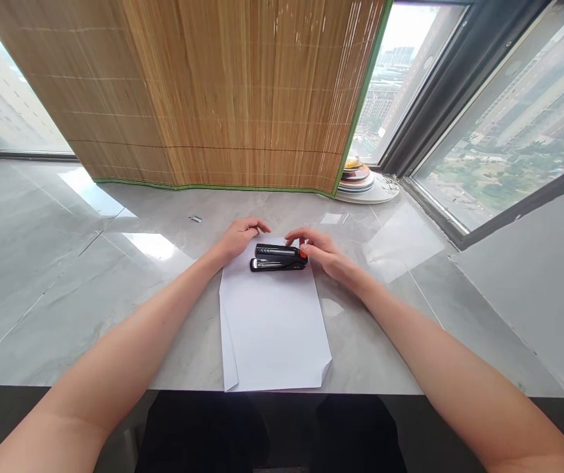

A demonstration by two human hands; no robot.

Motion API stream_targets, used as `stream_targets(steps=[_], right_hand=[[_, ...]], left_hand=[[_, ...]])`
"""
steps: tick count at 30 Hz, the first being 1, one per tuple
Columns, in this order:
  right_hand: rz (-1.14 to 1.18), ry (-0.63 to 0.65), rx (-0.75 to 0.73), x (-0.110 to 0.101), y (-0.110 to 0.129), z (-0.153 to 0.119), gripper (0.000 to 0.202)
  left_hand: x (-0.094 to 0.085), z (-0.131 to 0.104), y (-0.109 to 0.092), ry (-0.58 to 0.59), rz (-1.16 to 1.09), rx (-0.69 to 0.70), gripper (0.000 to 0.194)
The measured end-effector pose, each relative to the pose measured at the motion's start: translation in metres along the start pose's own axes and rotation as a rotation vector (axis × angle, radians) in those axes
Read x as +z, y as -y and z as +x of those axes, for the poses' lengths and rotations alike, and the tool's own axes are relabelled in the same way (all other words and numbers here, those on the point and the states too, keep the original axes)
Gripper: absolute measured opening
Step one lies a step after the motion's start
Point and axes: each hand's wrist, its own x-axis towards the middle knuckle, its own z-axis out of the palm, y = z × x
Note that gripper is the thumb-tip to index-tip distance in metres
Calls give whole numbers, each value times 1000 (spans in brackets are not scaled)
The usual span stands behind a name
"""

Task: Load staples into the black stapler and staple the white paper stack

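Step in hand: both hands had closed in on the black stapler (pixel 278 257), which lay on its side across the far end of the white sheets of paper (pixel 274 322) — by my reading, the moment of taking it up, not yet of using it.

Left hand (pixel 239 238): it rested at the far left corner of the paper, fingers curled loosely inward and empty, just beside the stapler's left end; whether a fingertip touched the stapler, I could not tell.

Right hand (pixel 325 253): fingers bent and partly spread, the tips at the stapler's right end by its orange tab, touching or very nearly so — no firm grasp showed.

Stapler: on the paper, between the two hands, its long side running left to right.

Paper: a loose stack on the grey marble counter (pixel 65 276), sheets slightly fanned at the near left edge, one near right corner folded over.

Next move, as judged: the stapler would need a proper grip and turning upright, and the sheets squaring up first, since their edges did not line up.

Around: a bamboo blind (pixel 213 92) behind, stacked plates (pixel 360 180) at the far right by the window, a small metal bit (pixel 195 219) on the counter to the left.

In the way: nothing stood between hands and stapler.
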Motion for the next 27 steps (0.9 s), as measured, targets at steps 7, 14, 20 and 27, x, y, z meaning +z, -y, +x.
stream_targets(steps=[7,14,20,27], right_hand=[[54,98,61,0,-4,-1,51],[98,144,77,1,-2,-3,55],[76,173,70,-2,-3,-2,54],[61,8,47,-1,1,-1,39]], left_hand=[[-4,2,8,-133,-293,-61,28],[-12,7,9,-355,-839,-202,23],[-13,8,6,-400,-924,-247,25],[-12,6,2,-401,-907,-243,21]])
